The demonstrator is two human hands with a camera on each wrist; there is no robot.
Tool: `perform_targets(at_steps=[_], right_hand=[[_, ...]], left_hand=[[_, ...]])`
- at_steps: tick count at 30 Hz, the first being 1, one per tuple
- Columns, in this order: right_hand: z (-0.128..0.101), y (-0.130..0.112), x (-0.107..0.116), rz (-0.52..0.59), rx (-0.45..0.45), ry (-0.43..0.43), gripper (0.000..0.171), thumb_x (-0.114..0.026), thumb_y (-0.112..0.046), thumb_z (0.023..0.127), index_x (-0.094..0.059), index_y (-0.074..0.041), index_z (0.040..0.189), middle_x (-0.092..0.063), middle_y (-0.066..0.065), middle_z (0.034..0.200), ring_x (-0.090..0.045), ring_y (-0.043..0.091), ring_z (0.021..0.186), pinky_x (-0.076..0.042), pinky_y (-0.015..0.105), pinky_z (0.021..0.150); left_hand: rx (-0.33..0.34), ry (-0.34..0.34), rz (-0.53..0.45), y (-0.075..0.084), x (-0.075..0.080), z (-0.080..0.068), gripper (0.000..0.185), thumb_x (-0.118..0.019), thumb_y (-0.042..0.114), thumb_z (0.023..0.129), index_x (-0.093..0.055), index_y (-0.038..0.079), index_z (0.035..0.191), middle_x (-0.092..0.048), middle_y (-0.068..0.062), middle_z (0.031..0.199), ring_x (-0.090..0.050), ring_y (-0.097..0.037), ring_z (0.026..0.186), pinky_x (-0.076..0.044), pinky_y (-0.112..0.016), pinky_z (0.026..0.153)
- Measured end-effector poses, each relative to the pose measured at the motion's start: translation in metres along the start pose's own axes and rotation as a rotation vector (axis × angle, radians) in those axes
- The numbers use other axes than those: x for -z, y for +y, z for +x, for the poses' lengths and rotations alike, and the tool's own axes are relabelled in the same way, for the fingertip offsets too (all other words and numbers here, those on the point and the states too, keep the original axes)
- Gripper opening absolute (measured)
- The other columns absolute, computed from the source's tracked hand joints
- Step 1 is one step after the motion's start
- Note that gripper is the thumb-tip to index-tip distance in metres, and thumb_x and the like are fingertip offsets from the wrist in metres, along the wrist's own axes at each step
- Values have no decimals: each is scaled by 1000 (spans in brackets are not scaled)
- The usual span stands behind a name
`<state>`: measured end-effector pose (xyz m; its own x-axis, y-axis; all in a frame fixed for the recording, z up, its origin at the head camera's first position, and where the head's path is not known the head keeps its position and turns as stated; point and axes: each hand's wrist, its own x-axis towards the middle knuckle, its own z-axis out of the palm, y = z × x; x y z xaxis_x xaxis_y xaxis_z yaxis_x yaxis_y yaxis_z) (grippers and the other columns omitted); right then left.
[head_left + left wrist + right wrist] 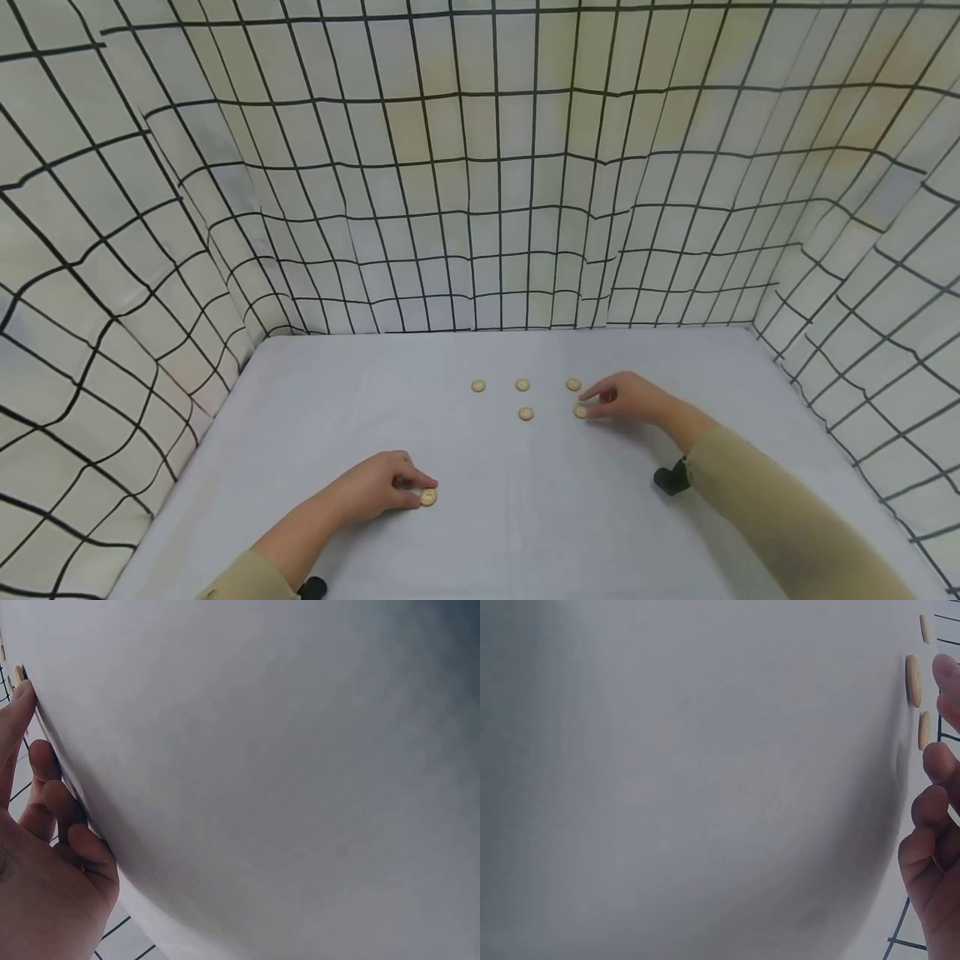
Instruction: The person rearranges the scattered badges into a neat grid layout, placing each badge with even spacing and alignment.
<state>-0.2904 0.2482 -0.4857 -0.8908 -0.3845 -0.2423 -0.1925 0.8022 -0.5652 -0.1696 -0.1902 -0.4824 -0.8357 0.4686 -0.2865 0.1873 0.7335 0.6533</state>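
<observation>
Low in the frame, the left hand [375,487] is resting on the table [525,517], fingertips touching a button [428,497]. Farther up, right of centre, the right hand [626,398] is touching another button [581,411] with loosely extended fingers. Four more buttons [522,385] are lying beyond.

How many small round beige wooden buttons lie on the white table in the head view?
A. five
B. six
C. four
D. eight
B: three small round beige wooden buttons sit in a back row, two lie in the row in front of it, one free and one at the right hand's fingertips, and a sixth lies at the left hand's fingertips on the white table.
</observation>
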Motion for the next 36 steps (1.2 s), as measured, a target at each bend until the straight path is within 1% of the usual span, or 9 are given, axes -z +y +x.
perform_targets(at_steps=[5, 9, 13, 17, 22, 31, 36], right_hand=[[1, 0, -2, -2, 21, -20, 30, -80, -32, 83, -76, -25, 113, -62, -3, 87, -53, 17, 82, -45, 34, 71], [1, -1, -4, -12, 9, -33, 30, -80, -30, 83, -76, -25, 112, -62, -4, 86, -53, 16, 82, -45, 34, 72], [2, -3, -5, -27, -3, -44, 30, -80, -30, 83, -76, -25, 112, -63, -5, 87, -54, 16, 82, -45, 34, 73], [3, -5, -6, -50, -4, -57, 31, -79, -31, 83, -75, -26, 113, -63, -6, 87, -54, 16, 82, -45, 34, 73], [6, -3, -8, -68, 5, -57, 30, -79, -27, 84, -76, -24, 113, -62, -5, 84, -53, 15, 80, -45, 34, 71], [7, -7, -6, -77, -8, -55, 29, -79, -28, 84, -76, -25, 113, -63, -6, 86, -53, 15, 81, -45, 34, 72], [8, -9, -6, -83, -10, -60, 29, -79, -29, 84, -76, -25, 113, -63, -5, 86, -52, 15, 82, -44, 34, 72]], left_hand=[[2, -12, 8, 1, 0, 1, 25, -79, 21, 85, -78, 28, 109, -59, 12, 88, -51, -12, 81, -42, -28, 72], [-2, -25, 22, 0, 0, 2, 26, -79, 21, 85, -78, 28, 109, -59, 12, 89, -50, -12, 82, -43, -29, 73], [10, -32, 45, 0, 1, 3, 26, -80, 22, 84, -78, 30, 109, -58, 12, 88, -50, -12, 83, -43, -30, 75], [20, -30, 71, 3, 2, 3, 26, -81, 23, 82, -78, 30, 108, -57, 12, 86, -50, -12, 82, -43, -31, 74], [3, -23, 115, 5, 1, 3, 27, -82, 22, 82, -78, 29, 107, -57, 14, 86, -50, -9, 81, -44, -31, 75], [-2, 3, 145, 8, 0, 0, 26, -82, 21, 82, -79, 29, 106, -55, 15, 90, -50, -8, 82, -45, -31, 75], [-13, 4, 149, 8, 0, 0, 25, -82, 20, 81, -79, 28, 105, -55, 15, 91, -50, -8, 83, -45, -31, 75]])
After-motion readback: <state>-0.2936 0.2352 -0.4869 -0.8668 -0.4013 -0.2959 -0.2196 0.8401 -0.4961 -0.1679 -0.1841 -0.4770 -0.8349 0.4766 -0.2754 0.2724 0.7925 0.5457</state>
